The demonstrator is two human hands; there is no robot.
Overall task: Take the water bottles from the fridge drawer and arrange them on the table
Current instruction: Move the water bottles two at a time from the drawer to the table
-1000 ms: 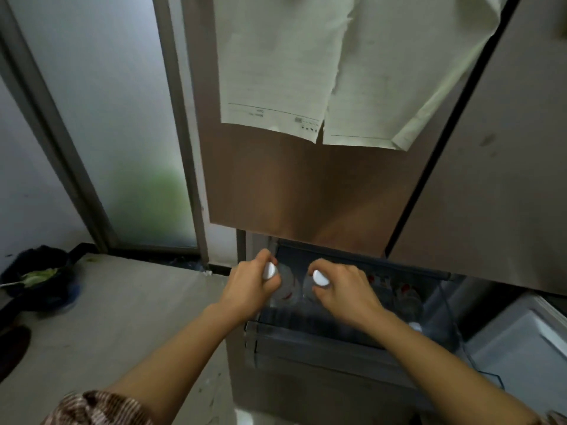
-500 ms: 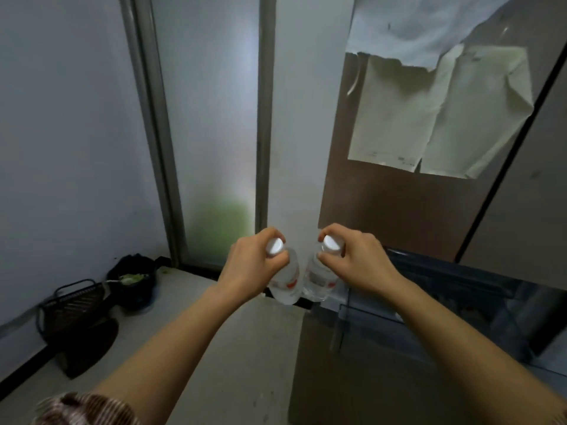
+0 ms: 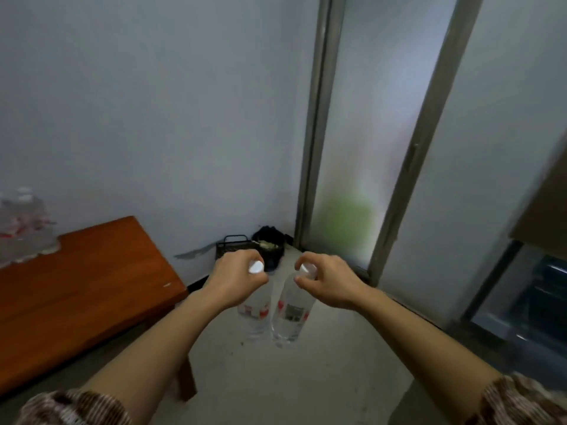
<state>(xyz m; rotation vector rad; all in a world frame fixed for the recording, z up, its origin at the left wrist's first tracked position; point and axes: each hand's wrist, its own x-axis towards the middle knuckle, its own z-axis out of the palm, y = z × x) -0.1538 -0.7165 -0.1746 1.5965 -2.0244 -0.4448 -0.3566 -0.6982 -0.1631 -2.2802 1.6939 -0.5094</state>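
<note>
My left hand point(image 3: 234, 279) grips the neck of a clear water bottle point(image 3: 254, 315) with a white cap and a red label. My right hand point(image 3: 329, 279) grips the neck of a second such bottle point(image 3: 290, 314). Both bottles hang side by side above the floor, nearly touching. The reddish-brown wooden table point(image 3: 79, 289) stands to the left against the wall. Several more water bottles point(image 3: 23, 223), blurred, stand at its far left end. A corner of the open fridge drawer point(image 3: 527, 305) shows at the right edge.
A black wire basket point(image 3: 234, 245) and a dark bag point(image 3: 270, 245) sit on the floor in the corner beyond my hands. Frosted glass door panels point(image 3: 362, 148) with metal frames fill the right side. The brown fridge door point(image 3: 549, 210) juts in at the right.
Both hands lifted the two bottles out of the fridge drawer. The view has swung left, away from the fridge, so the table has come into sight.
</note>
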